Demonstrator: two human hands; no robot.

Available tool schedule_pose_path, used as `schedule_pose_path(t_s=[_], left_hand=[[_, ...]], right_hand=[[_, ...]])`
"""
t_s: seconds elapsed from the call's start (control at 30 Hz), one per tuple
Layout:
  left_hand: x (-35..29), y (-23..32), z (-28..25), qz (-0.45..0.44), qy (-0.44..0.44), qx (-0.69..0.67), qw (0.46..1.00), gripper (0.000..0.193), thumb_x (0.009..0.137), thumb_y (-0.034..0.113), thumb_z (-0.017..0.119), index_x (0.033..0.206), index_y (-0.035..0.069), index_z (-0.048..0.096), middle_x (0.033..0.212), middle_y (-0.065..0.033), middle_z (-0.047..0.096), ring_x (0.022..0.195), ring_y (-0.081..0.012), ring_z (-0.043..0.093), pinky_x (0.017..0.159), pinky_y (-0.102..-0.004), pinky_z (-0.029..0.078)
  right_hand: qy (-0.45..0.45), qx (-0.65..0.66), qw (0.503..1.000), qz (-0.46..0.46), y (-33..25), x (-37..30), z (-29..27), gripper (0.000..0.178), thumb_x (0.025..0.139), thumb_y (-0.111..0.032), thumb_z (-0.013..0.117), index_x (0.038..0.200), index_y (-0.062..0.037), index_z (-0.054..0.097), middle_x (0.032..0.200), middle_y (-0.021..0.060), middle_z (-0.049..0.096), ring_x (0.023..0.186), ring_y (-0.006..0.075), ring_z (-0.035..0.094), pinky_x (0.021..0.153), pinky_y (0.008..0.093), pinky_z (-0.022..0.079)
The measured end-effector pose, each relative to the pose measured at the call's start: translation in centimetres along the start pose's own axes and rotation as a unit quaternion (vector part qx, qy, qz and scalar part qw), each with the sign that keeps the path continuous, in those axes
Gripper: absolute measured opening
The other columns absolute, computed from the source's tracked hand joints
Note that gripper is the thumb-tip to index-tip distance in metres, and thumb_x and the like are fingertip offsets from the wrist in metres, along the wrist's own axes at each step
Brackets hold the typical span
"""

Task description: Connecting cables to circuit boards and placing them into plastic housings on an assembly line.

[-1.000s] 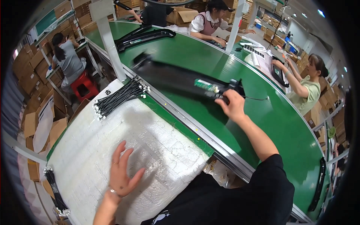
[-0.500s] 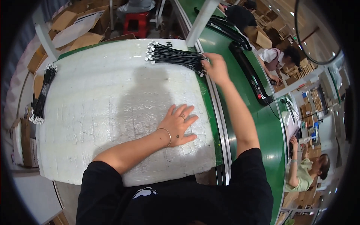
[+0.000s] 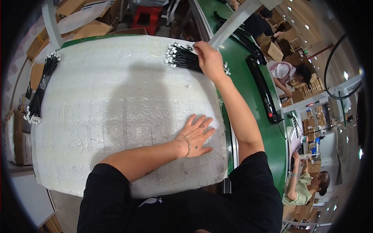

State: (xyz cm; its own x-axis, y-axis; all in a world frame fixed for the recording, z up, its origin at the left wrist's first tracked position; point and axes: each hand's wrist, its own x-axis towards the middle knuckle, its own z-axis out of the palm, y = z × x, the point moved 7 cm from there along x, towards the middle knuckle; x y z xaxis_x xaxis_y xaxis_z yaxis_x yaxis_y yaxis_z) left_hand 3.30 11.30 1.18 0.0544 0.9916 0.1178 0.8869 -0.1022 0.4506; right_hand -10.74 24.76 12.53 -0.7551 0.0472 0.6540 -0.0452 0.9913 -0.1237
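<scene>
My left hand (image 3: 197,138) lies flat on the white padded work surface (image 3: 97,97), its fingers spread and a bracelet at the wrist. Farther off, my right hand (image 3: 211,60) is over a bundle of black cables (image 3: 182,58) with white connectors at both ends. Its fingers are bent down at the far side of the bundle. The thumb is out of sight, and what the fingertips pinch is hidden. A second bundle of black cables (image 3: 42,87) with white ends rests along the left edge of the surface.
Right of the surface runs a green conveyor table (image 3: 248,105), with a long black housing (image 3: 262,89) on it. A white post (image 3: 237,21) rises at the far right corner. Cardboard boxes (image 3: 93,29) and a red stool (image 3: 147,17) stand beyond. Several people sit across the conveyor.
My right hand has moved from the right end of the cable bundle to its middle, the fingers now bent over it. My left hand stays flat on the surface. The view has shifted slightly.
</scene>
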Motion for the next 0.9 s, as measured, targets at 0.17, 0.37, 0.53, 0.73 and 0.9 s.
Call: schedule_pose_path(t_s=[0.17,0.37,0.53,0.73,0.9], left_hand=[[-0.4,0.4,-0.1,0.009,0.004,0.001,1.0,0.066,0.085,0.053,0.047,0.135,0.009,0.041,0.145,-0.017,0.025,0.136,-0.0333,0.017,0.11,-0.0499,0.01],[-0.2,0.3,0.0,0.008,0.019,0.008,1.0,0.066,0.084,0.054,0.049,0.131,0.009,0.044,0.144,-0.0178,0.027,0.135,-0.0343,0.019,0.11,-0.0502,0.011],[-0.2,-0.2,0.2,0.01,0.02,0.02,1.0,0.065,0.085,0.054,0.046,0.133,0.011,0.043,0.144,-0.0168,0.027,0.135,-0.0328,0.018,0.11,-0.0493,0.009],[1.4,-5.8,-2.4,-0.066,0.31,-0.451,0.834,0.05,0.089,0.048,0.049,0.121,0.009,0.048,0.117,-0.0083,0.054,0.095,-0.0215,0.057,0.076,-0.036,0.048],[0.6,-13.9,-1.6,-0.231,0.308,-0.63,0.675,0.034,0.092,0.037,0.047,0.117,0.014,0.049,0.087,-0.0003,0.059,0.083,-0.0109,0.058,0.066,-0.0271,0.045]], right_hand=[[-0.024,0.136,0.989,0.057,1.7,0.0,-4.9,0.011,0.089,-0.003,0.053,0.1,-0.0012,0.056,0.093,0.0082,0.061,0.077,0.0189,0.057,0.072,0.0276,0.046],[-0.013,0.385,0.912,0.142,5.1,-0.5,-7.1,0.014,0.095,-0.012,0.048,0.102,-0.0014,0.055,0.094,0.0042,0.061,0.088,0.0114,0.056,0.081,0.0261,0.045],[0.001,0.28,0.954,0.104,5.7,0.3,-11.1,0.013,0.096,-0.01,0.046,0.102,-0.0002,0.053,0.091,0.0044,0.06,0.086,0.0113,0.057,0.083,0.0249,0.045],[-0.065,0.203,0.946,0.244,-0.7,-5.1,-9.9,0.014,0.089,-0.017,0.057,0.091,-0.0038,0.063,0.076,0.0019,0.059,0.068,0.0103,0.054,0.062,0.0263,0.045],[-0.069,0.128,0.942,0.304,-0.5,-15.4,4.7,0.015,0.081,-0.025,0.059,0.081,-0.0105,0.065,0.085,0.0115,0.064,0.08,0.0297,0.062,0.068,0.0409,0.048]])
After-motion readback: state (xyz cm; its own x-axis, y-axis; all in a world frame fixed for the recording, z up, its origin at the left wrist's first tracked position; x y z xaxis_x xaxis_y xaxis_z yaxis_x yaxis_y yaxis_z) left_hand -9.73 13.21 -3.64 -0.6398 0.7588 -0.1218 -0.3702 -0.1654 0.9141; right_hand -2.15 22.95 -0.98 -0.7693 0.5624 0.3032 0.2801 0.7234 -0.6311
